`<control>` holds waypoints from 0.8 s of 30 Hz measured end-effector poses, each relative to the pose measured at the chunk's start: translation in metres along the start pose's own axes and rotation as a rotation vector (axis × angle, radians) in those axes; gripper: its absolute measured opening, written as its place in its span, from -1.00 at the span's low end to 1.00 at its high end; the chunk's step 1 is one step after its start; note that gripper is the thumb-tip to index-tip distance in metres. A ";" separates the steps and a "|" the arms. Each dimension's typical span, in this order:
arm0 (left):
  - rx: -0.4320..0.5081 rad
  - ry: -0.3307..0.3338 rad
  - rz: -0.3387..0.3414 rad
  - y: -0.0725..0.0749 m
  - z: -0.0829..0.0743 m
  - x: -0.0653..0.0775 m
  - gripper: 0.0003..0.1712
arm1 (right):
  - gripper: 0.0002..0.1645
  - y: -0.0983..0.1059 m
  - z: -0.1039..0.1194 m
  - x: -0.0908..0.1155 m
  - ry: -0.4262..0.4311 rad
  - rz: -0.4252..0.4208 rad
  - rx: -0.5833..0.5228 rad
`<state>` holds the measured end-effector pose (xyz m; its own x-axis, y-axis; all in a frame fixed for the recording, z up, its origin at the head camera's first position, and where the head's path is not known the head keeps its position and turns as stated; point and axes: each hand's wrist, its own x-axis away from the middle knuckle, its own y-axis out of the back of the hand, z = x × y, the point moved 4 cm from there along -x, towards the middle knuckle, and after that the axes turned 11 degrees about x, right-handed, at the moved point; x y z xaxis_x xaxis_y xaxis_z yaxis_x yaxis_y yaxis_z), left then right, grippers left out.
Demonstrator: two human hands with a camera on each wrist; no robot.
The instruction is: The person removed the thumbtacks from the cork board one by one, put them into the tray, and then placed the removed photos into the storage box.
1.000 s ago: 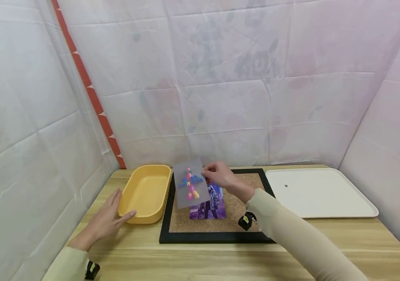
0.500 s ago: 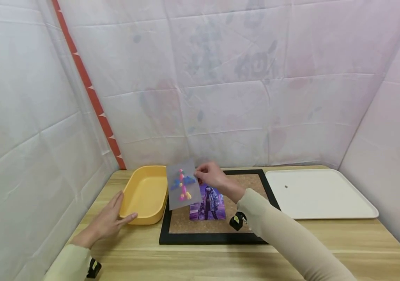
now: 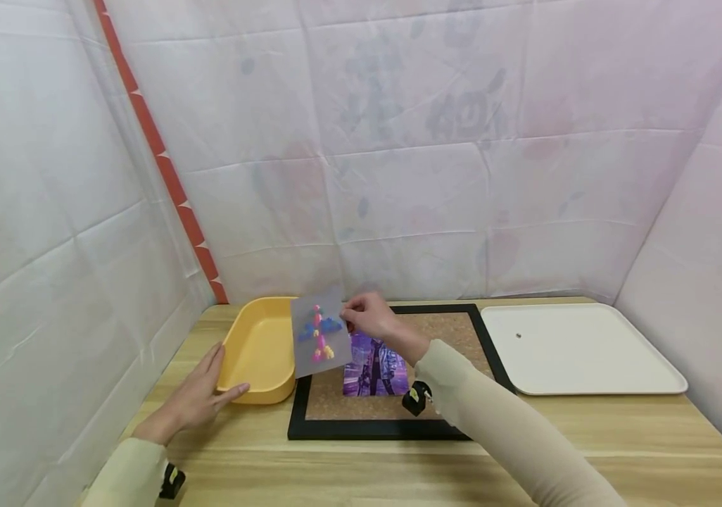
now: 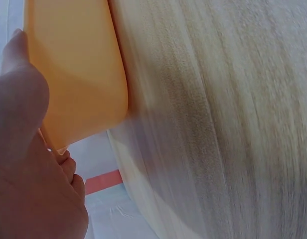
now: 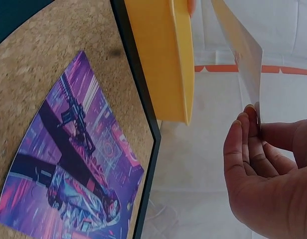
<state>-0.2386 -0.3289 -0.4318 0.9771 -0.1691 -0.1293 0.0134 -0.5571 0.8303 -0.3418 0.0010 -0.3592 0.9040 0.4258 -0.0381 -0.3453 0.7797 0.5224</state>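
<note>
My right hand (image 3: 374, 318) pinches a grey picture card (image 3: 321, 334) by its right edge, thumb against fingertips. The card, printed with a pink, blue and yellow figure, is held up over the right side of a yellow tub (image 3: 264, 354) and the board's left edge. In the right wrist view, the card (image 5: 245, 55) is seen nearly edge-on. My left hand (image 3: 193, 394) holds the tub at its near left corner, thumb at the near end and fingers along the left side. A purple picture card (image 3: 375, 366) of a standing figure lies on the corkboard (image 3: 361, 410).
The black-framed corkboard lies mid-table, right beside the tub. A white tray (image 3: 576, 352) stands to the right, bearing one tiny dark object (image 3: 518, 336). White cloth walls (image 3: 399, 197) close off the back and sides of the wooden table (image 3: 361, 468).
My right hand has carried the grey card leftward, from above the purple card to the tub's right side. More of the purple card shows. The left hand stays on the tub.
</note>
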 end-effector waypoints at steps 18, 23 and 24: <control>0.025 -0.014 0.013 -0.003 0.003 -0.004 0.19 | -0.74 -0.024 0.008 -0.014 0.000 0.038 -0.036; 0.042 0.005 0.022 -0.003 0.005 -0.003 0.22 | -0.74 -0.033 0.010 -0.018 -0.003 0.055 -0.062; 0.043 0.009 0.024 -0.003 0.005 -0.003 0.22 | -0.73 -0.035 0.011 -0.019 -0.005 0.057 -0.066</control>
<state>-0.2428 -0.3306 -0.4364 0.9790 -0.1751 -0.1048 -0.0186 -0.5877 0.8089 -0.3443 -0.0389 -0.3675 0.8837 0.4680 -0.0057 -0.4116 0.7828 0.4668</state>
